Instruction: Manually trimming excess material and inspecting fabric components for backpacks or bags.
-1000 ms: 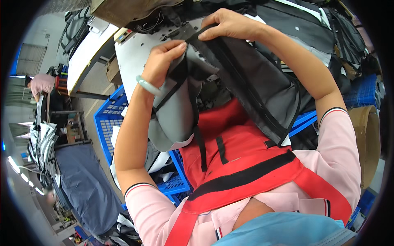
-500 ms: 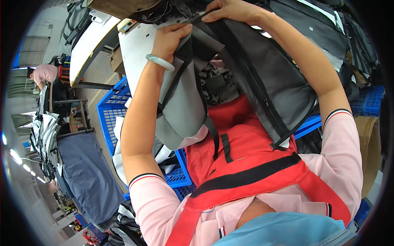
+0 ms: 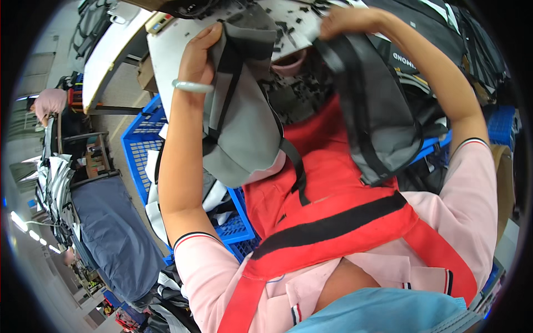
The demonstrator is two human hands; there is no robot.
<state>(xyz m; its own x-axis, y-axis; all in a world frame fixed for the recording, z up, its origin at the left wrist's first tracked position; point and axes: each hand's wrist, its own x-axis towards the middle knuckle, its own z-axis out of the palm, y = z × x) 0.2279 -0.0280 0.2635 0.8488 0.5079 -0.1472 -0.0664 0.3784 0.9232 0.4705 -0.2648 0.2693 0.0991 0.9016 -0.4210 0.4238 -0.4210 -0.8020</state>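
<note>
My left hand [image 3: 198, 60], with a pale bangle on its wrist, pinches the upper edge of a grey fabric bag piece [image 3: 247, 130]. Black straps run along this piece, and it hangs down over my red apron [image 3: 325, 205]. On the other side, my right hand [image 3: 351, 23], smeared by motion, is closed on the top end of a dark grey fabric panel [image 3: 383, 105] with black edging. A wide gap separates the two pieces at the top. Whether they join anywhere lower down, I cannot tell.
A white work table [image 3: 166, 66] strewn with black scraps lies ahead, with a pink bowl-like container [image 3: 290, 65] at its near edge. Blue plastic crates [image 3: 139, 136] holding fabric stand at left. Dark fabric pieces [image 3: 427, 33] pile at far right. Another person [image 3: 50, 105] works at far left.
My hands have moved apart, the left one leftward and the right one rightward. Close together at the top before, the grey piece and the dark panel now hang apart.
</note>
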